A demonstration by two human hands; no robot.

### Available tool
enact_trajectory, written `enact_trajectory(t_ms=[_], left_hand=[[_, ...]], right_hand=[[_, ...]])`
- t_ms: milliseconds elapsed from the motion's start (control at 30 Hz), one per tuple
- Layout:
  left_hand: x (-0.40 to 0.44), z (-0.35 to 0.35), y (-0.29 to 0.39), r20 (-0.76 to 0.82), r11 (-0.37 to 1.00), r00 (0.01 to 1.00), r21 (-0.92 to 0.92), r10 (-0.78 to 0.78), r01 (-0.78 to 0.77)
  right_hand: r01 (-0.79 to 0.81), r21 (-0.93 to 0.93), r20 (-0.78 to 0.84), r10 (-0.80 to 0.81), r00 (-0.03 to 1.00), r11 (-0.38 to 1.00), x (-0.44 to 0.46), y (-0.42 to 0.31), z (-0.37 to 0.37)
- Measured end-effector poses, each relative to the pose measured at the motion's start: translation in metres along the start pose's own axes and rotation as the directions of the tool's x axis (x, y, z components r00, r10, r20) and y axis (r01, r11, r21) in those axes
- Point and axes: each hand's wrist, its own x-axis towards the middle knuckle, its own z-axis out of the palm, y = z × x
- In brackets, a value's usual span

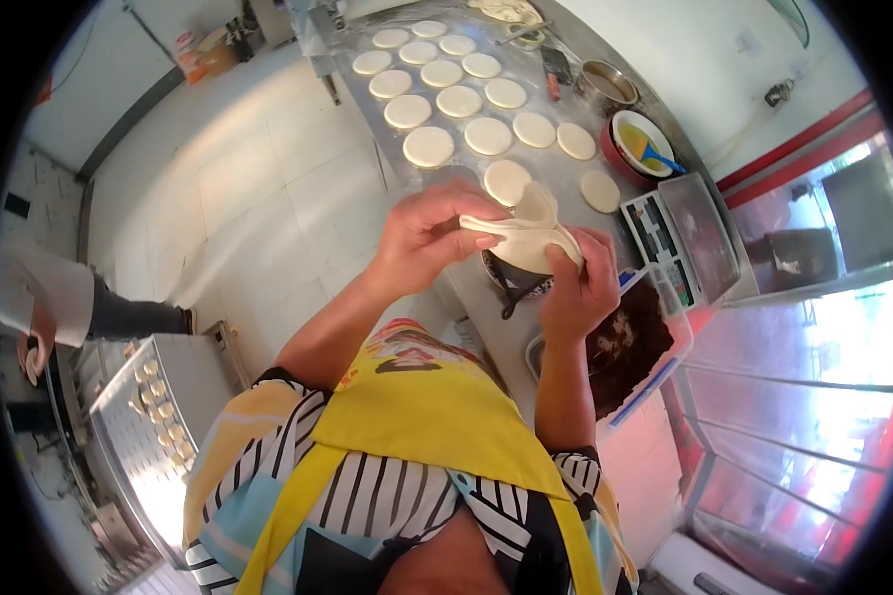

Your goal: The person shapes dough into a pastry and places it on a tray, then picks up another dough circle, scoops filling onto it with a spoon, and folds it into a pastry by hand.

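Observation:
Between my two hands a piece of pale dough [526, 243] is lifted, folded up at its edges. My left hand [422, 238] pinches its left edge between thumb and fingers. The right edge is gripped by my right hand [583, 278], thumb on the near side. Below the dough sits a dark round container [514, 282], mostly hidden, with a black handle or strap hanging toward me. Flat dough rounds [428, 147] lie in rows on the metal table [367, 124] beyond my hands; one round [507, 182] is just behind the held dough.
To the right are a clear tub of dark brown filling [630, 347], a scale [660, 238], a bowl with a blue brush [642, 144], a metal pot [607, 85] and a red-handled scraper [553, 79]. Another person [50, 288] stands far left, beside a tray of small dough pieces [164, 412].

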Motion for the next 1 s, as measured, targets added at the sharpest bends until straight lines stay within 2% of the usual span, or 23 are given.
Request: enact_trajectory(t_ms=[100,167,233,300,333,433,500,567,600,700,767,800,867,900,933,1000], left_hand=[[-0.018,-0.006,0.007,0.004,0.998,1.0,0.061,0.029,-0.029],[-0.03,0.015,0.003,-0.207,0.99,0.978,-0.127,0.041,-0.068],[-0.044,0.036,-0.007,-0.287,0.944,0.954,-0.331,-0.086,-0.015],[-0.066,0.057,-0.024,-0.218,0.814,0.922,-0.561,-0.319,0.149],[-0.071,0.059,-0.03,-0.266,0.789,0.894,-0.599,-0.36,0.14],[-0.091,0.066,-0.034,-0.402,0.76,0.824,-0.647,-0.4,0.054],[-0.108,0.072,-0.032,-0.407,0.765,0.828,-0.643,-0.385,0.04],[-0.12,0.077,-0.03,-0.385,0.786,0.842,-0.614,-0.378,0.072],[-0.123,0.082,-0.028,-0.402,0.783,0.834,-0.619,-0.377,0.055],[-0.129,0.094,-0.023,-0.454,0.774,0.809,-0.633,-0.374,0.004],[-0.132,0.099,-0.021,-0.48,0.776,0.795,-0.63,-0.37,-0.019],[-0.135,0.096,-0.022,-0.433,0.745,0.816,-0.667,-0.383,-0.005],[-0.144,0.083,-0.021,-0.329,0.677,0.851,-0.735,-0.409,0.041],[-0.147,0.078,-0.014,-0.29,0.68,0.851,-0.726,-0.437,0.102],[-0.15,0.074,-0.007,-0.255,0.682,0.847,-0.714,-0.466,0.16],[-0.158,0.069,0.005,-0.144,0.669,0.853,-0.69,-0.501,0.276]], right_hand=[[0.037,0.054,0.047,-0.04,0.998,0.998,-0.004,-0.006,0.0],[0.059,0.085,0.083,-0.066,0.994,0.995,-0.01,-0.01,-0.002],[0.072,0.105,0.116,-0.084,0.99,0.992,-0.018,-0.01,-0.003],[0.143,0.037,0.25,-0.148,0.957,0.989,-0.03,-0.002,0.001],[0.18,0.005,0.318,-0.172,0.932,0.984,-0.036,-0.001,-0.001],[0.119,0.05,0.351,-0.129,0.927,0.992,-0.043,-0.014,-0.012],[-0.037,0.07,0.416,0.004,0.91,0.997,-0.055,-0.02,-0.023],[-0.114,0.051,0.514,0.072,0.855,0.992,-0.064,-0.017,-0.034],[-0.08,0.068,0.541,0.031,0.84,0.994,-0.068,-0.015,-0.035],[0.094,0.065,0.489,-0.114,0.865,0.993,-0.07,-0.018,-0.042],[0.192,0.05,0.538,-0.188,0.822,0.98,-0.083,-0.01,-0.045],[0.244,0.045,0.558,-0.227,0.798,0.969,-0.082,-0.017,-0.045],[-0.084,0.149,0.642,-0.032,0.766,0.985,-0.076,-0.037,-0.059],[-0.252,0.181,0.692,0.059,0.719,0.951,-0.071,-0.046,-0.064],[-0.334,0.174,0.668,0.138,0.731,0.927,-0.066,-0.036,-0.066],[-0.303,0.158,0.697,0.112,0.708,0.94,-0.051,-0.048,-0.061]])
